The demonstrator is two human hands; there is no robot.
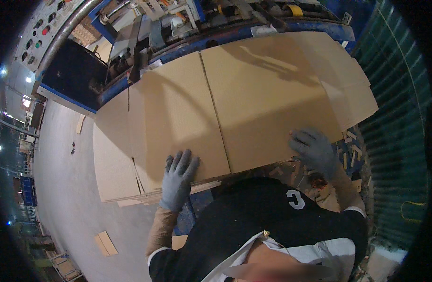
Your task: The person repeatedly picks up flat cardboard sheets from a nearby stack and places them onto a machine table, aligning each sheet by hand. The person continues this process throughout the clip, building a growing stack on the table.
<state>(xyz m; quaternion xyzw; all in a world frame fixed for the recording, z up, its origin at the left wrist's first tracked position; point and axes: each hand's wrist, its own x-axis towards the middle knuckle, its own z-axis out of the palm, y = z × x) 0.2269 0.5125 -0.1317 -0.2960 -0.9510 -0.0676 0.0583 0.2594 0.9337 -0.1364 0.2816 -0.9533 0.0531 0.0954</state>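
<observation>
A large flat brown cardboard sheet (267, 103) lies in front of me, with a slot line running from its far edge to its near edge. My left hand (178, 181), in a grey glove, rests on the near edge left of that line with its fingers spread. Near the right corner, my right hand (314, 149) lies on the sheet in a matching glove, fingers stretched forward and slightly bent. Neither hand grips anything. More cardboard layers (206, 186) show under the near edge, and a flap (113, 164) extends at the left.
A blue-framed machine (178, 49) stands along the far edge. At the upper left is a control panel (42, 35) with coloured buttons. Cardboard scraps (352, 150) litter the right side, beside a green corrugated wall (399, 117). A cardboard piece (106, 243) lies on the grey floor.
</observation>
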